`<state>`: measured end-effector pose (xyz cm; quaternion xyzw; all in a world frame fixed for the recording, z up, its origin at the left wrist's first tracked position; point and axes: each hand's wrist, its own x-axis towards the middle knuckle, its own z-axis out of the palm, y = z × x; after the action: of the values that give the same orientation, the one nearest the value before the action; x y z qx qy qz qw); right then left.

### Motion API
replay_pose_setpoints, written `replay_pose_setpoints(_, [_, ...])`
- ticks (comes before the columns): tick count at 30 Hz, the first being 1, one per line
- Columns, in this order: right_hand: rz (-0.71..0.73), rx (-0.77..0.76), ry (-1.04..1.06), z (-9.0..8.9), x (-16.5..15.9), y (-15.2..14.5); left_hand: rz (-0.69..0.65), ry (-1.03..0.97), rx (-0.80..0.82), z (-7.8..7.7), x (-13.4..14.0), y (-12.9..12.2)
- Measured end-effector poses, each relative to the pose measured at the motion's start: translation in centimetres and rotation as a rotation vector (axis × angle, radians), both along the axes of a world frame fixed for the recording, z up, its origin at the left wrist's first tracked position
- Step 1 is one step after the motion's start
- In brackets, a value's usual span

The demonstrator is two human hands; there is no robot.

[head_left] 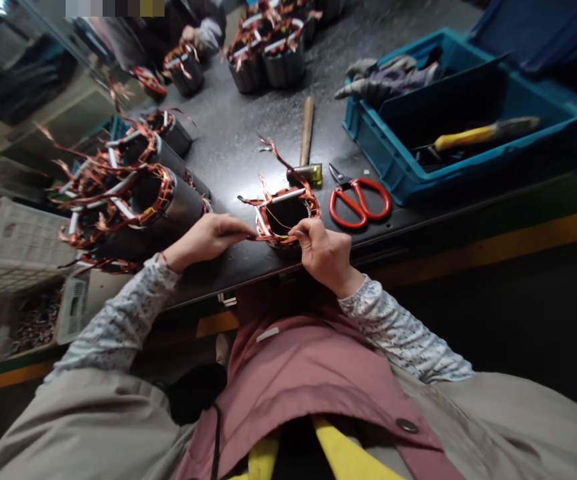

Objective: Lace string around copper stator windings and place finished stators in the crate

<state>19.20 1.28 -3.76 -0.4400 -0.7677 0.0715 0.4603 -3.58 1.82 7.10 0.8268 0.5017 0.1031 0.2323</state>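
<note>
A motor stator (287,195) with copper windings stands at the table's near edge, between my two hands. My left hand (207,239) reaches in from the left, its thumb and fingers closed on the near-left rim of the winding. At the near-right rim, my right hand (326,252) pinches a thin yellowish cord (279,221) that crosses the stator's opening. A twisted copper lead (281,155) sticks up from the far side. Just behind the stator lies a hammer (306,137), and red-handled scissors (360,203) rest to its right.
Several wound stators (141,193) stand grouped at the left, more (268,57) at the back. A blue crate (418,180) at the right holds gloves (393,77) and a yellow-handled tool (483,133). Another person's hand (191,37) is by a far stator. White baskets (13,247) stand lower left.
</note>
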Motion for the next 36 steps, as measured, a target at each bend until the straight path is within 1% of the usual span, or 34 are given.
replay_pose_setpoints(1, [0.005,0.006,0.01,0.0,0.0,-0.1,0.019,0.06,0.116,0.0,0.3,-0.5])
replay_pose_setpoints(3, [0.004,0.012,0.018,0.1,-0.1,-0.1,0.089,0.182,0.38,0.0,1.8,-2.2])
replay_pose_setpoints(4, [-0.001,0.014,0.02,0.2,-0.1,-0.2,0.111,0.23,0.475,-0.1,2.9,-3.0])
replay_pose_setpoints(5, [-0.008,0.02,0.022,0.2,-0.1,-0.2,0.097,0.266,0.518,-0.2,3.9,-3.6])
replay_pose_setpoints(7, [-0.014,0.036,0.023,0.1,-0.1,-0.1,-0.006,0.319,0.502,-0.7,5.5,-3.6])
replay_pose_setpoints(9, [0.005,0.042,0.018,-0.2,0.2,0.0,-0.166,0.347,0.431,-1.5,5.8,-2.1])
replay_pose_setpoints(12, [0.076,0.022,0.013,-0.5,0.8,0.8,-0.398,0.338,0.317,-2.8,4.3,0.5])
replay_pose_setpoints(14, [0.134,0.006,0.051,-0.7,1.1,1.6,-0.454,0.271,0.311,-3.6,3.3,1.1])
replay_pose_setpoints(16, [0.196,-0.015,0.114,-0.6,1.3,2.4,-0.428,0.171,0.358,-4.4,2.7,0.7])
replay_pose_setpoints(18, [0.258,-0.069,0.162,-0.3,1.4,3.1,-0.367,0.102,0.398,-4.9,2.9,-0.5])
replay_pose_setpoints(20, [0.302,-0.157,0.219,0.4,1.8,3.3,-0.29,0.084,0.405,-4.9,3.6,-1.9])
replay_pose_setpoints(21, [0.3,-0.203,0.269,0.8,2.1,3.1,-0.249,0.088,0.405,-4.7,4.1,-2.5])
replay_pose_setpoints(22, [0.273,-0.239,0.338,1.2,2.6,2.8,-0.203,0.096,0.416,-4.5,4.7,-3.1])
replay_pose_setpoints(24, [0.169,-0.278,0.484,2.1,4.1,1.6,-0.119,0.13,0.454,-3.9,5.5,-4.1])
replay_pose_setpoints(26, [0.074,-0.291,0.554,2.8,5.9,-0.1,-0.083,0.158,0.492,-3.8,5.9,-4.6])
replay_pose_setpoints(27, [0.057,-0.296,0.537,3.0,6.8,-1.0,-0.084,0.147,0.501,-4.0,5.9,-4.6])
replay_pose_setpoints(29, [0.063,-0.292,0.417,3.2,8.3,-2.8,-0.092,0.078,0.491,-4.6,5.5,-4.5])
replay_pose_setpoints(32, [0.096,-0.228,0.206,2.5,9.4,-4.7,-0.051,-0.012,0.457,-5.2,4.6,-4.0])
replay_pose_setpoints(34, [0.086,-0.153,0.136,1.7,9.3,-5.3,-0.024,-0.01,0.425,-5.0,4.4,-3.8])
replay_pose_setpoints(36, [0.033,-0.054,0.084,1.1,9.0,-5.4,-0.024,-0.008,0.379,-4.4,4.6,-3.7])
